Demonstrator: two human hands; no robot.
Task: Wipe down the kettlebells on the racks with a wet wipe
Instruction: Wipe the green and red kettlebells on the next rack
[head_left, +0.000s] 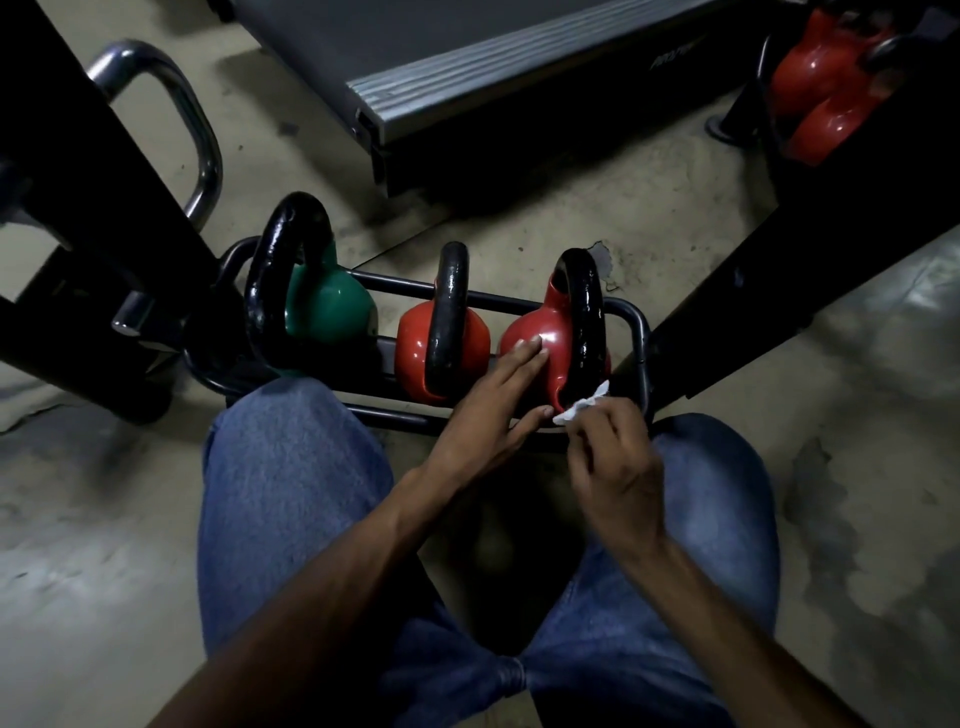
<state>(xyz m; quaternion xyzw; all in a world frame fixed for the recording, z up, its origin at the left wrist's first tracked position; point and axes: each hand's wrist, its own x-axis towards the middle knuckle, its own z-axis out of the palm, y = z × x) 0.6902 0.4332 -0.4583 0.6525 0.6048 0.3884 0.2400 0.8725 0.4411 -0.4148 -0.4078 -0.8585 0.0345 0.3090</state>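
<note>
Left hand (493, 415): I see its fingers straight and together, flat on the red kettlebell (540, 338) at the rack's (641, 332) right end.
Right hand (613, 462): pinches the wet wipe (582, 402) against that bell's handle, by the rack's near rail.
Rack contents: green kettlebell (322, 306) at the left end, second red kettlebell (410, 348) mid-rack.

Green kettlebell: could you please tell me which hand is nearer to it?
Left. The left hand rests on the rightmost red kettlebell, right of the green kettlebell; the right hand, pinching the wipe, is farther right at that red one's handle.
</note>
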